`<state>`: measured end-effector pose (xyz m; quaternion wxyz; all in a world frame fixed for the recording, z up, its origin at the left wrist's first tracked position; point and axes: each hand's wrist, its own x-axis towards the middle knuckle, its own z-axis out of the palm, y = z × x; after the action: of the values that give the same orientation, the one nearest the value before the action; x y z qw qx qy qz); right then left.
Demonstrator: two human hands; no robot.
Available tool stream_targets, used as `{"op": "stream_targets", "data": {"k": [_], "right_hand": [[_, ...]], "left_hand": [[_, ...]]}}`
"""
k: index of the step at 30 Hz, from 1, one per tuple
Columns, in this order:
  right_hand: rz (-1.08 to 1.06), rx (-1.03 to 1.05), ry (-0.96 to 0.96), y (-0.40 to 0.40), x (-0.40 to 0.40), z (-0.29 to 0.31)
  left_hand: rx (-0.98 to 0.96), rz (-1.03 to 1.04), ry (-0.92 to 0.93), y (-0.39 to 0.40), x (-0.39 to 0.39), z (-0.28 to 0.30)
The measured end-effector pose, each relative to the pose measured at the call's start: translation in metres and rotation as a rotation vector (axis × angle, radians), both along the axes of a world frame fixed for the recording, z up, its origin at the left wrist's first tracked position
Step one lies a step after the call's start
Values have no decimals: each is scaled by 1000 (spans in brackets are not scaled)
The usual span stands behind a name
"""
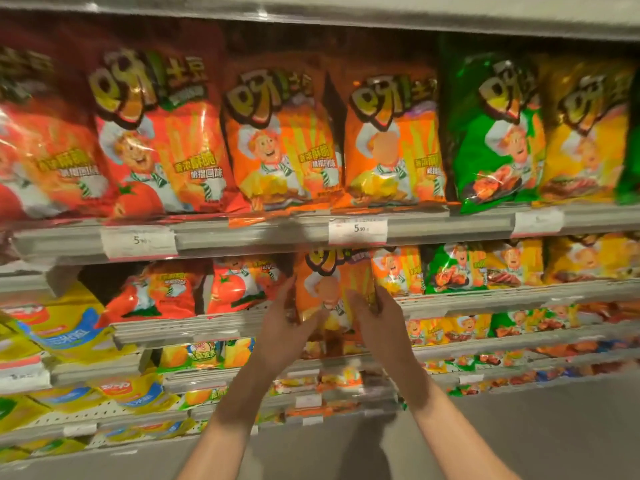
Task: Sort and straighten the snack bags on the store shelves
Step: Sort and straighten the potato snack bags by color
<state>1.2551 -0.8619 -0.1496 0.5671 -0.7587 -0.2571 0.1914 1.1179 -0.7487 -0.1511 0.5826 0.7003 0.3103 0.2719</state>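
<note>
An orange snack bag (334, 282) with a cartoon chef stands upright at the front of the second shelf, just under the price rail. My left hand (287, 323) grips its left edge and my right hand (375, 323) grips its right edge. Red tomato bags (239, 285) lie to its left on the same shelf, smaller orange bags (398, 270) and green bags (450, 268) to its right. On the shelf above stand large red bags (156, 140), orange bags (280, 140), a green bag (498, 133) and a yellow bag (588, 133).
A grey shelf rail (242, 237) with white price tags (356, 230) runs just above the held bag. Yellow and blue bags (72, 327) fill the lower left shelves. Lower shelves hold several small mixed bags. Grey floor (519, 427) lies below.
</note>
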Motion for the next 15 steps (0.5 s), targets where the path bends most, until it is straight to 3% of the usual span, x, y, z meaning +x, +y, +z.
{"op": "stream_targets", "data": {"k": [6, 15], "right_hand": [[74, 19, -100, 24, 18, -3], [117, -46, -177, 43, 27, -2]], "left_hand": [[108, 29, -46, 21, 18, 2], [158, 111, 80, 44, 37, -15]]}}
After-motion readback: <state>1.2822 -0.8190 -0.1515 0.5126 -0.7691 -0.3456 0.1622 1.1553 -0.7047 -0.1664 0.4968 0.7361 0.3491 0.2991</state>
